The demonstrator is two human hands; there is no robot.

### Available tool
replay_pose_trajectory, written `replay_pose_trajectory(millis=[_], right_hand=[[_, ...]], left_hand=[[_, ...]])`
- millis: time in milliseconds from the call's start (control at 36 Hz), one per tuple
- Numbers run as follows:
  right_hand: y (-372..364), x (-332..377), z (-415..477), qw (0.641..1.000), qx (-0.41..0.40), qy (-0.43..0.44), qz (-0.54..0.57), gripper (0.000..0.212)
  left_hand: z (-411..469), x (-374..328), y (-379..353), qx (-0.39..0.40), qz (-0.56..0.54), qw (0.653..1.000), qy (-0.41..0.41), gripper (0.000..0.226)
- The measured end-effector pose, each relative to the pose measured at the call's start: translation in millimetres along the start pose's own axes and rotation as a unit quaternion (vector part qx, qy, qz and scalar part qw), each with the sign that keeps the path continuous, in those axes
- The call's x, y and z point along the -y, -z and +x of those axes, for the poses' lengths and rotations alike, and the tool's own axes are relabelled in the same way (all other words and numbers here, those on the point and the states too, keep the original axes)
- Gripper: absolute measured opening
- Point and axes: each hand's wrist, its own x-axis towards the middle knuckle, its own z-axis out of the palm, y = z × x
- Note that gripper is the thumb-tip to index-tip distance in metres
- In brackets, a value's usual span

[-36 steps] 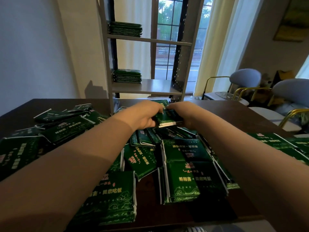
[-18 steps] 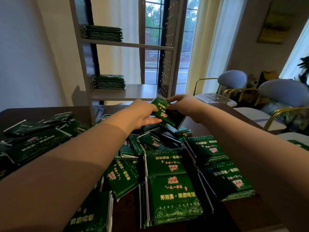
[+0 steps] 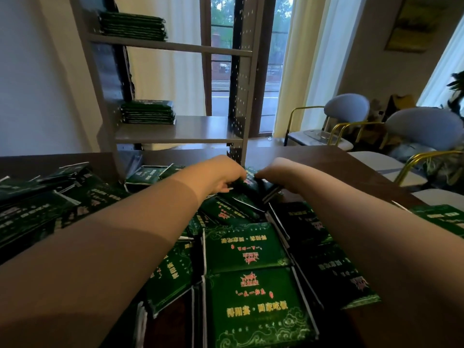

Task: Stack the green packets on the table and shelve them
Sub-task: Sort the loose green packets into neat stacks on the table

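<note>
I have the left hand (image 3: 218, 175) and right hand (image 3: 281, 175) both gripping a packet (image 3: 253, 187) between their fingers (image 3: 224, 189), just above the loose packets (image 3: 251, 247) on the worktop (image 3: 313, 159), its long axis running hand to hand, and the shelf (image 3: 180, 131) lies beyond and above, nearer the left fingers.

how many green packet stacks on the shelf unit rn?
2. One stack of flat green packets left on the grey upper shelf; a second stack left on the lower shelf. Lower levels hidden.
</note>
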Motion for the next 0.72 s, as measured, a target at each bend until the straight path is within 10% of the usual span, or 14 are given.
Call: replay_pose_trajectory(millis=[722], right_hand=[[17.7,-2.3,3.8,0.98,0.122,-0.122,0.098,0.039]], left_hand=[[-5.7,-15.8,-8.3,-0.027,-0.022,0.999,-0.031,0.052]])
